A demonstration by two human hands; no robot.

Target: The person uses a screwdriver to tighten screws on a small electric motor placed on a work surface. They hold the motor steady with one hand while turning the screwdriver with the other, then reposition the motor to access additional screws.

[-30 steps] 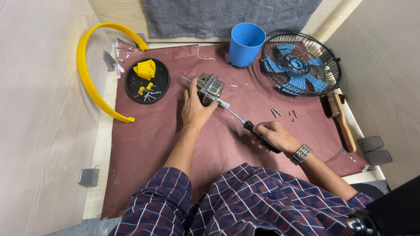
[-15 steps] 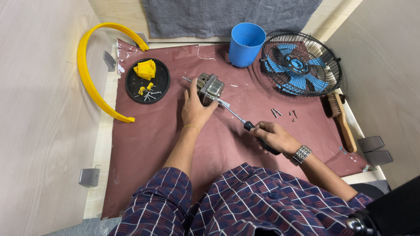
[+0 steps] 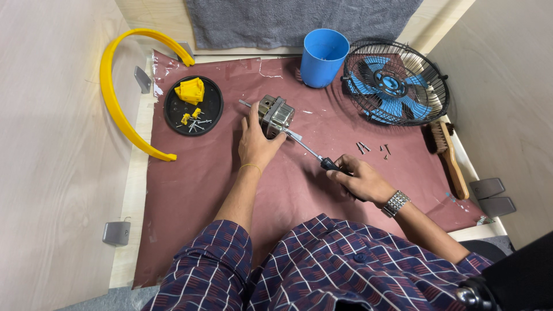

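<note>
Left hand point(image 3: 256, 141) is clamped around the small metal motor point(image 3: 275, 114), which sits on the maroon mat point(image 3: 190, 196) near the middle of the worktop, its thin shaft poking out to the upper left. Right hand point(image 3: 360, 179) is clenched on the black handle of a screwdriver point(image 3: 314, 152), and the long shank runs up and left to the motor's side, tip touching the housing.

That motor looks dense and heavy for its size, all stiff metal with hard edges, so it should not flex, but its smooth casing could roll or twist under the driver. Best hold, by my read, is across the square body as the palm has it now, not by the slender shaft.

Around it: 1 black round tray point(image 3: 173, 109) to the left holding yellow plastic bits and loose screws, a curved yellow ring piece point(image 3: 112, 98) beyond that, 1 blue cup point(image 3: 324, 57) up top, a caged fan with blue blades point(image 3: 394, 80) to the right, a few screws point(image 3: 371, 148) scattered on the mat, and a wooden brush point(image 3: 448, 155) at the far edge.
</note>
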